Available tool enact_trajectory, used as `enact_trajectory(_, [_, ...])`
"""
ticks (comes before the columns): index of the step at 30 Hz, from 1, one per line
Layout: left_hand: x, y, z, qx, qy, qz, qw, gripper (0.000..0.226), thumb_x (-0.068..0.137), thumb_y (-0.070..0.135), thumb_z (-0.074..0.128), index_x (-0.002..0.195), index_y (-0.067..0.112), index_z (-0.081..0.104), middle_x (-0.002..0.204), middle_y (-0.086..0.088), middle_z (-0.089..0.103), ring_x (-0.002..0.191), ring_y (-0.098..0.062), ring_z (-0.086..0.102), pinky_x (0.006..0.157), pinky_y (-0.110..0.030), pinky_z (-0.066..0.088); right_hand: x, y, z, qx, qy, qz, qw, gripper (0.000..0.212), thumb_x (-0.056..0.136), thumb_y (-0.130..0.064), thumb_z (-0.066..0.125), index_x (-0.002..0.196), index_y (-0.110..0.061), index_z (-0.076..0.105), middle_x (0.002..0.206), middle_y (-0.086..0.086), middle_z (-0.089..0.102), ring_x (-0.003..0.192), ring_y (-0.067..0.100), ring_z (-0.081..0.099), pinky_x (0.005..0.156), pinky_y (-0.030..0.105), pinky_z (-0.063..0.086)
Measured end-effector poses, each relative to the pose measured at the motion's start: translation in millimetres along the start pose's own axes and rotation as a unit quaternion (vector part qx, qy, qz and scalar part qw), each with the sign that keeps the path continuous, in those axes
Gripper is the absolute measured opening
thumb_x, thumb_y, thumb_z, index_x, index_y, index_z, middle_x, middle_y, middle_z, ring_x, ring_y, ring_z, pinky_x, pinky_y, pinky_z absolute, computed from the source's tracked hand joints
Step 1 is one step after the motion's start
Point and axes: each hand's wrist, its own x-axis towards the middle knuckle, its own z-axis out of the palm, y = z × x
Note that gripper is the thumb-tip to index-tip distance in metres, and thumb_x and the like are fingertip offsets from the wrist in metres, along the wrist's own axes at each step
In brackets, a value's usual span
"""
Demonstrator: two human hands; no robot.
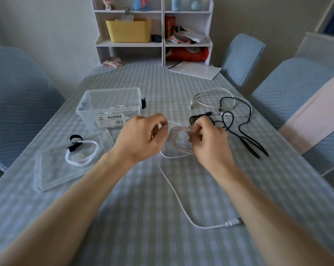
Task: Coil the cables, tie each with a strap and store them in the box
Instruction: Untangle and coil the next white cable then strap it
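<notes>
A white cable [178, 140] hangs as a small coil between my hands over the table's middle. My right hand [208, 140] grips the coil's right side. My left hand [143, 136] pinches a strand of it at the upper left. The cable's loose tail runs toward me to its plug [232, 223]. A clear plastic box [109, 108] stands left of my hands with white coiled cable inside. Its lid [53, 175] lies nearer me, carrying a white strap [81, 152] and a black strap [75, 143]. A black cable [244, 135] and another white cable [206, 98] lie loose at the right.
A white shelf unit [153, 43] with a yellow bin [128, 31] stands at the table's far end, papers [195, 69] in front of it. Blue-covered chairs [244, 60] flank the table on both sides. The checked tablecloth [143, 217] is bare near me.
</notes>
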Motion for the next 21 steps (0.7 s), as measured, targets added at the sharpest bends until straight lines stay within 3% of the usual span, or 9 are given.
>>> enact_trajectory(3, [0.5,2.0,4.5,0.071,-0.030,-0.044,0.996,0.059,0.085,0.066,0.039,0.127,0.027,0.051,0.082,0.010,0.069,0.054,-0.006,0.056,0.060,-0.030,0.050,-1.7,-2.1,0.8,0.027,-0.006,0.008,1.000,0.025,0.088,-0.003,0.062,0.080,-0.020,0.046,0.076,-0.003,0.071,0.067,0.014,0.067,0.057,0.033,0.048])
enact_trajectory(5, [2.1,8.3,3.6,0.089,-0.063,-0.042,0.993,0.070,0.083,0.075,0.032,0.137,0.033,0.044,0.093,0.008,0.065,0.061,-0.008,0.057,0.064,-0.032,0.050,-2.5,-3.9,0.2,0.039,-0.011,-0.002,0.999,0.025,0.088,0.000,0.063,0.082,-0.019,0.048,0.081,-0.007,0.071,0.072,0.009,0.069,0.059,0.026,0.050])
enact_trajectory(9, [3.1,13.7,3.2,0.168,-0.104,-0.072,0.978,0.064,0.076,0.076,0.036,0.116,0.033,0.063,0.108,0.005,0.048,0.080,-0.019,0.061,0.068,-0.031,0.045,-1.9,-5.0,-0.6,0.040,-0.007,-0.039,0.998,0.029,0.085,0.004,0.062,0.083,-0.020,0.046,0.084,-0.006,0.072,0.063,0.001,0.062,0.052,0.013,0.042])
enact_trajectory(11, [2.7,10.8,6.0,0.196,-0.083,-0.046,0.976,0.052,0.076,0.062,0.048,0.102,0.022,0.069,0.115,-0.002,0.048,0.101,-0.027,0.057,0.084,-0.037,0.042,-2.2,-4.6,1.7,0.026,-0.020,-0.061,0.998,0.030,0.086,0.002,0.062,0.083,-0.022,0.044,0.078,-0.002,0.071,0.052,0.003,0.054,0.047,0.019,0.038])
enact_trajectory(14, [2.5,9.2,7.7,0.275,-0.064,-0.015,0.959,0.041,0.073,0.051,0.050,0.084,0.017,0.070,0.122,-0.009,0.055,0.132,-0.033,0.039,0.114,-0.055,0.005,-3.5,-4.6,5.8,0.007,-0.033,-0.080,0.996,0.021,0.086,-0.004,0.062,0.084,-0.018,0.047,0.062,-0.001,0.060,0.045,0.009,0.045,0.042,0.040,0.039])
enact_trajectory(16, [3.2,12.0,7.1,0.278,-0.084,-0.029,0.957,0.037,0.075,0.046,0.055,0.087,0.013,0.067,0.108,-0.007,0.063,0.126,-0.029,0.047,0.116,-0.052,0.001,-3.9,-5.5,6.4,0.002,-0.034,-0.087,0.996,0.017,0.086,-0.005,0.062,0.084,-0.015,0.049,0.059,-0.002,0.056,0.044,0.010,0.044,0.042,0.042,0.039])
enact_trajectory(18, [3.3,16.5,6.8,0.250,-0.101,-0.051,0.962,0.034,0.077,0.042,0.059,0.090,0.012,0.057,0.094,-0.005,0.065,0.105,-0.029,0.060,0.110,-0.045,0.023,-4.7,-6.7,5.3,-0.003,-0.036,-0.090,0.995,0.018,0.087,-0.004,0.063,0.084,-0.014,0.049,0.059,-0.002,0.055,0.044,0.011,0.045,0.042,0.042,0.040])
enact_trajectory(19, [2.8,18.3,6.7,0.236,-0.100,-0.060,0.965,0.032,0.078,0.042,0.060,0.090,0.013,0.051,0.088,-0.004,0.063,0.092,-0.029,0.062,0.099,-0.040,0.033,-5.0,-7.0,5.0,-0.005,-0.039,-0.088,0.995,0.019,0.088,-0.004,0.063,0.084,-0.016,0.048,0.058,-0.003,0.054,0.044,0.010,0.045,0.042,0.041,0.039])
enact_trajectory(21, [1.8,22.2,6.3,0.218,-0.087,-0.075,0.969,0.034,0.080,0.038,0.064,0.091,0.016,0.041,0.079,0.001,0.055,0.072,-0.026,0.055,0.074,-0.034,0.033,-5.7,-7.6,5.0,-0.011,-0.051,-0.081,0.995,0.020,0.089,-0.004,0.062,0.085,-0.018,0.048,0.059,-0.003,0.054,0.045,0.013,0.047,0.043,0.042,0.041])
